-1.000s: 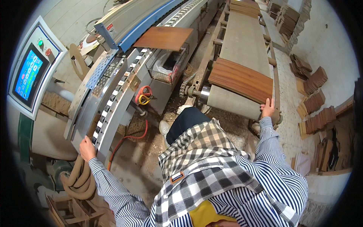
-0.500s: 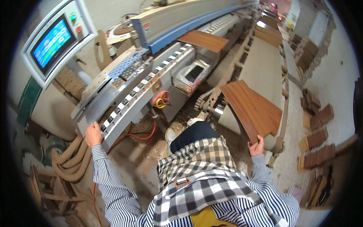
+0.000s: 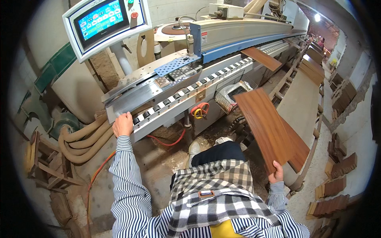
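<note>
Fingers of the right hand (image 3: 276, 173) pinch a wood-grain board (image 3: 262, 123); left hand (image 3: 123, 125) curls at the machine rail (image 3: 168, 112), grip unclear; touchscreen (image 3: 100, 23) icons glow, apron label (image 3: 206, 193) orange-edged!

And it's two hands (image 3: 123, 125) (image 3: 276, 173) up front, two near boards (image 3: 260, 123) (image 3: 297, 146), one control screen (image 3: 100, 20), one red button (image 3: 134, 15), one wire basket (image 3: 225, 102), one wide conveyor belt (image 3: 299, 105), one lit lamp (image 3: 317, 17)!

A long conveyor belt (image 3: 298, 101) runs away at right: one brown board (image 3: 298, 148) lies on its near end, a stack (image 3: 311, 71) farther along. A second board (image 3: 262, 59) rests on the machine (image 3: 170, 121), jutting over its edge. The dusty floor (image 3: 160, 158) holds a red hose (image 3: 94, 178), a wooden frame (image 3: 49, 158) and, far right, board piles (image 3: 343, 166).
</note>
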`<move>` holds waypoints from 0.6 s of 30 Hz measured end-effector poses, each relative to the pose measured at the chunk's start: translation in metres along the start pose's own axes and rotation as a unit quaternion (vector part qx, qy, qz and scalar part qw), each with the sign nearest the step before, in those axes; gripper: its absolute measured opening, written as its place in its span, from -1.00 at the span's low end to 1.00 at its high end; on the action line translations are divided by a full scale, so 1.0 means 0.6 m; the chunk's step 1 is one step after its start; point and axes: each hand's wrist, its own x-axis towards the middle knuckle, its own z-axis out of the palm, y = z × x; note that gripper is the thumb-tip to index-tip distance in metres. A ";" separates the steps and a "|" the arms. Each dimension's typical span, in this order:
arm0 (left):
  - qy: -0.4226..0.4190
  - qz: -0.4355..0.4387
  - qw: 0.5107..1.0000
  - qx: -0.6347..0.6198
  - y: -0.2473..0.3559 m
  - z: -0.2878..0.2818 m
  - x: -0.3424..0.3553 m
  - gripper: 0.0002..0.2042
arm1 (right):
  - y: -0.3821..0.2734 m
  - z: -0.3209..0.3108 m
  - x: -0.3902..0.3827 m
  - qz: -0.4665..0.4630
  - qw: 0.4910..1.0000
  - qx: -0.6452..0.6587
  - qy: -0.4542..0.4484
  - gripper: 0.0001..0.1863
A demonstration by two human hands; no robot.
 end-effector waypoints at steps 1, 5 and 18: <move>-0.001 0.003 1.000 0.000 -0.001 0.002 0.001 -0.61 | 0.000 0.023 0.007 -0.001 1.000 0.001 -0.011 -0.51; -0.002 0.005 1.000 -0.003 0.001 0.005 0.005 -0.61 | 0.013 0.160 0.034 0.067 0.994 0.011 -0.084 -0.50; -0.013 0.003 1.000 0.001 0.004 -0.006 0.000 -0.61 | 0.156 0.497 0.036 0.286 0.870 -0.059 -0.397 -0.39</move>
